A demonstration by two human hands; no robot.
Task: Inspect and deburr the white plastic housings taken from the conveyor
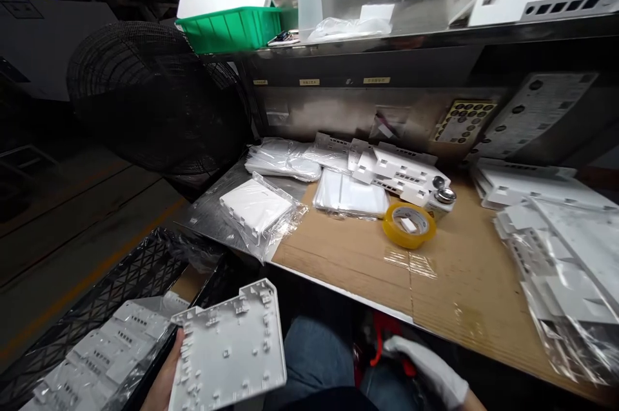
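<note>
1. Head camera view: my left hand [164, 369] is low at the bottom edge, bare, thumb and palm closed on the left edge of a white plastic plate [229, 353]. I hold it ribbed side up, just above the black crate [120, 282] and near my knee.

2. My right hand [430, 369] wears a white glove and sits low under the front edge of the cardboard mat [435, 275]. It looks loosely curled, with something red just beside it; I cannot tell whether it grips anything.

3. My grip on the plate is at one edge only, so I judge it best to bring a second hand to the opposite edge before turning it; the small clips and posts on the ribbed face look easy to snap.

4. The crate under the plate holds more white plates [97, 359] in clear film, so I should lift straight up and not drag across them.

5. Beyond the plate, on the metal bench, a bagged white cover [256, 204] lies at the left end of the mat.

6. Farther along the mat stand a roll of yellow tape [409, 225] and a heap of white parts [401, 172] behind it.

7. A stack of bagged pieces [565, 262] crowds the right end of the mat; the bare middle looks to me the safest spot to lay the plate down.
</note>
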